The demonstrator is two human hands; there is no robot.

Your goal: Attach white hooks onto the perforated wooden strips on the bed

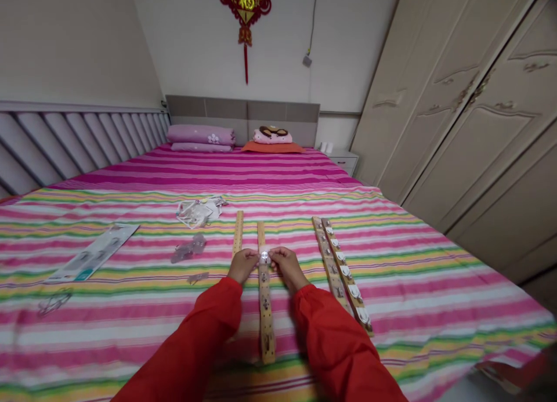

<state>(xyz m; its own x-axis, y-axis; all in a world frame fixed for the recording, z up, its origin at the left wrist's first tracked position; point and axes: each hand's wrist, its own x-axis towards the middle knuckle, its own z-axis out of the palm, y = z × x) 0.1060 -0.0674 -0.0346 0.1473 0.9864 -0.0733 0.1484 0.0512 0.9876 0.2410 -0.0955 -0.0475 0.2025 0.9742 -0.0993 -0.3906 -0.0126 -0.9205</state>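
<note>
My left hand [243, 265] and my right hand [285, 265] pinch a clear adhesive hook [264, 257] from its two sides, fingers closed on its edges. It is over a wooden strip [267, 321], and I cannot tell if it is pressed flat. Nearer to me, several metal hooks on clear pads sit in a row along this strip. Just left lies a second wooden strip [238, 231], partly covered by my left hand. To the right, two more strips lie side by side: one with metal hooks [329, 260], one with white hooks [346, 271].
Left on the striped bedsheet [418, 297] are a pile of white-framed pieces [200, 210], clear pads [189, 248], a small clear piece [198, 278], a long packet [96, 254] and thin loops [54, 300]. Folded bedding [200, 136] is by the headboard; a wardrobe [470, 112] stands right.
</note>
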